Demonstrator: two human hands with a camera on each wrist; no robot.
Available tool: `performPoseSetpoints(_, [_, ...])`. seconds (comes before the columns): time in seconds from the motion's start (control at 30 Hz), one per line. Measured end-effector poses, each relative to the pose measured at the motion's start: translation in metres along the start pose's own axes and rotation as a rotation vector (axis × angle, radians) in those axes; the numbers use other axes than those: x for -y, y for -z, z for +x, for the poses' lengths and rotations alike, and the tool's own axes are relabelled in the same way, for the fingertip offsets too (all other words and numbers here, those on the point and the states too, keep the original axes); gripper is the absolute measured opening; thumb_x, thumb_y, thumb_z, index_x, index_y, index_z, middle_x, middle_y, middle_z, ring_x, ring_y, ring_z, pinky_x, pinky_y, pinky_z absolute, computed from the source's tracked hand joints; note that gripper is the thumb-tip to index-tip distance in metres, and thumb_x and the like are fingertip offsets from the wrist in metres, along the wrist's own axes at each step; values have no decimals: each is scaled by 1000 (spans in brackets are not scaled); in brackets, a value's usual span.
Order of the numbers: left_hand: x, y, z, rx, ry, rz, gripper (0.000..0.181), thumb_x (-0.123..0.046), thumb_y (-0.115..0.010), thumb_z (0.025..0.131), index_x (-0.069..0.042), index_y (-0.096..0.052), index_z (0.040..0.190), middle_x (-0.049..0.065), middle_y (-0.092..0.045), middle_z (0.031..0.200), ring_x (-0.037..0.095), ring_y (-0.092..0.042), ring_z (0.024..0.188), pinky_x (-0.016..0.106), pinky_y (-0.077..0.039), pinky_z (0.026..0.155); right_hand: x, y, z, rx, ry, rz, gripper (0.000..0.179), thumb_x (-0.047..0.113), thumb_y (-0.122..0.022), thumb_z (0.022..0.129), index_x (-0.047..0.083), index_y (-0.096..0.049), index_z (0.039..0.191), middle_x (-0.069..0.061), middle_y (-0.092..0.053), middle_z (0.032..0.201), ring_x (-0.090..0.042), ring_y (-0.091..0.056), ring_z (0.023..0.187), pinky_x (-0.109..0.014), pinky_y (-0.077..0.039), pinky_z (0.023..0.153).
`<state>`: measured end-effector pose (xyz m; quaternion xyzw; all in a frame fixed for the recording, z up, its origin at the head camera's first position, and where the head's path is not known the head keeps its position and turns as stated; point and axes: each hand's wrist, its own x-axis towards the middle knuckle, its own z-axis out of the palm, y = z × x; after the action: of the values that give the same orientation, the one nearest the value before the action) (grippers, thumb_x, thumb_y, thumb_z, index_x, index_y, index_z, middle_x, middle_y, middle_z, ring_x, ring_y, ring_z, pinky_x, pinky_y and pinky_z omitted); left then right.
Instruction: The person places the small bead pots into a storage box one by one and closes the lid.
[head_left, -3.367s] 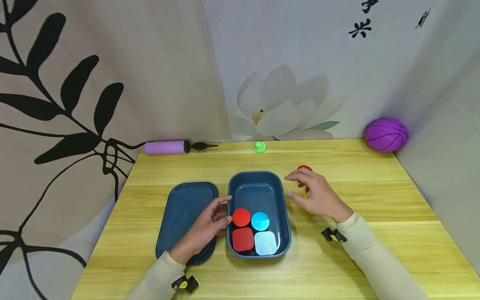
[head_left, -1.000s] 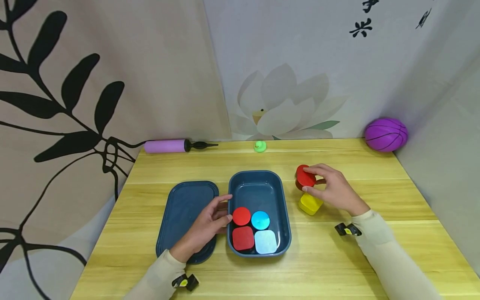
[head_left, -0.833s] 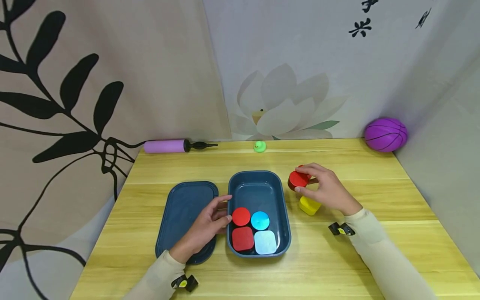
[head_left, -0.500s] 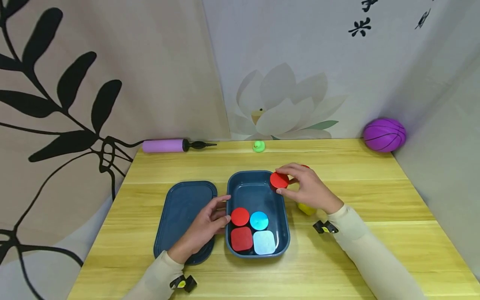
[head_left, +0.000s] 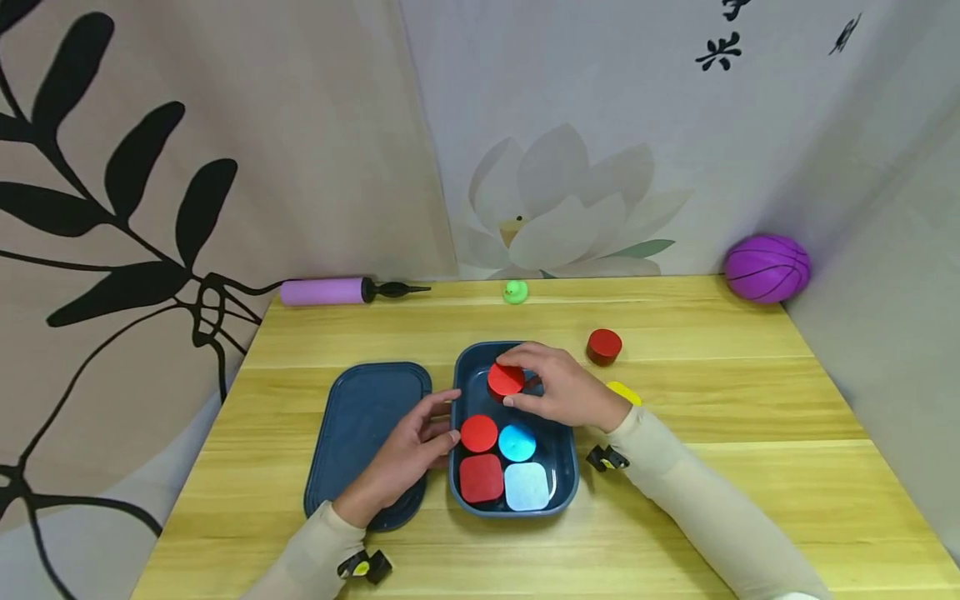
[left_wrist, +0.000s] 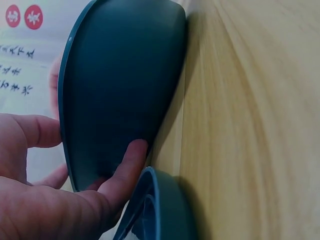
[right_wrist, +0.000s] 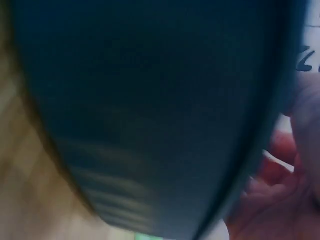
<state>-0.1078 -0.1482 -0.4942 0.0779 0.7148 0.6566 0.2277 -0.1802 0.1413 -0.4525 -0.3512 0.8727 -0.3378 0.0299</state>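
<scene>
In the head view my right hand point(head_left: 566, 387) pinches a red round block point(head_left: 504, 381) between thumb and fingers, over the far part of the dark blue box point(head_left: 472, 392). My left hand point(head_left: 408, 442) touches the box's left side with fingertips and thumb. Inside the near half lie a red round block point(head_left: 478, 433), a blue round block point(head_left: 517, 442), a red square block point(head_left: 482, 478) and a light blue square block point(head_left: 527, 487). The left wrist view has the thumb against the box wall point(left_wrist: 120, 75). In the right wrist view the box wall point(right_wrist: 150, 100) hides the held block.
The box's lid point(head_left: 363, 417) lies flat at the left, partly under my left hand. Right of the box are another red round block point(head_left: 603, 347) and a partly hidden yellow block point(head_left: 624, 392). A purple pump point(head_left: 322, 292), green duck point(head_left: 515, 292) and purple ball point(head_left: 767, 268) line the back edge.
My right hand took hold of a red round block near the yellow block and carried it left, over the box. A second red round block is now uncovered. The left hand stays put.
</scene>
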Motion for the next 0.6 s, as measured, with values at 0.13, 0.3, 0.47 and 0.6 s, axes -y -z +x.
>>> performPoseSetpoints(0.13, [-1,-1,2,5,11,-6,61,-18,-62,107,-21,-37,163,20,-47,159,31,-62,133,39,-62,92,2,-9,3,58,2,-23,54,29,-81,96,10,-65,143,-4,-64,143,-19,-61,127,-36,-60,99])
performPoseSetpoints(0.3, [-2,0,2,14,14,-4,61,-18,-61,108,-21,-37,163,20,-46,159,33,-61,134,41,-62,93,5,-18,8,113,9,-77,52,31,-80,96,12,-66,142,-3,-64,142,-19,-61,127,-38,-56,105])
performPoseSetpoints(0.47, [-2,1,2,26,5,2,61,-19,-61,108,-21,-36,163,21,-44,161,34,-60,135,41,-62,93,6,-23,14,163,28,-135,53,36,-77,99,12,-65,145,-4,-63,144,-19,-61,127,-37,-54,109])
performPoseSetpoints(0.6, [-2,1,1,24,14,-2,60,-19,-61,108,-23,-36,163,20,-45,161,33,-60,135,41,-61,94,6,-28,18,197,50,-144,52,36,-73,101,12,-64,146,-4,-62,144,-18,-60,128,-36,-53,110])
